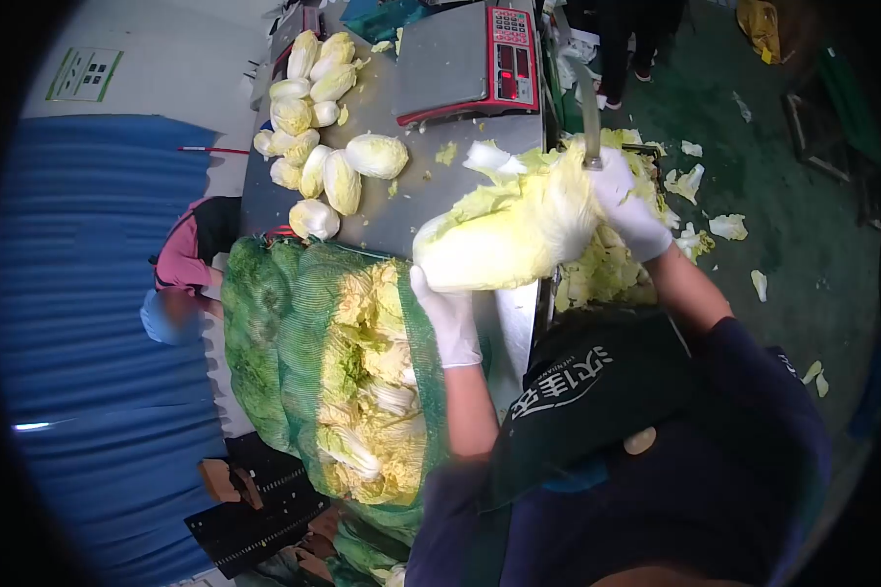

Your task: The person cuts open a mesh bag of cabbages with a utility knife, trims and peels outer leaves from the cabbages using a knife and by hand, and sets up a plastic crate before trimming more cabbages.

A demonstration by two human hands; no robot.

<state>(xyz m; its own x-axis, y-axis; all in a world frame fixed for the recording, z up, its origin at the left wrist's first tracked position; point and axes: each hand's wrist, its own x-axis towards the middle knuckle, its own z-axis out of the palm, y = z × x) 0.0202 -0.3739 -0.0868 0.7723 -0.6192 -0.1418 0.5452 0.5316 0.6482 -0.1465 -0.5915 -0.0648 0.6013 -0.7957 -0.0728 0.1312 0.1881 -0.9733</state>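
A large napa cabbage (489,240) lies sideways over the table's near edge, its outer leaves partly loose. My left hand (446,323), in a white glove, grips the cabbage from below at its left end. In my right hand (630,207), also gloved, is a knife (589,112), its blade pointing away from me beside the cabbage's right end. The right fingers are closed, though partly hidden behind the blade and leaves. A torn piece of white leaf (494,159) rests just beyond the cabbage.
Several trimmed cabbages (342,183) are grouped on the metal table (362,227) near a red-edged scale (445,64). Green mesh sacks (299,323) stand at left, one full of cabbages. Leaf scraps (607,269) pile below my right hand. Another person (191,245) bends at left.
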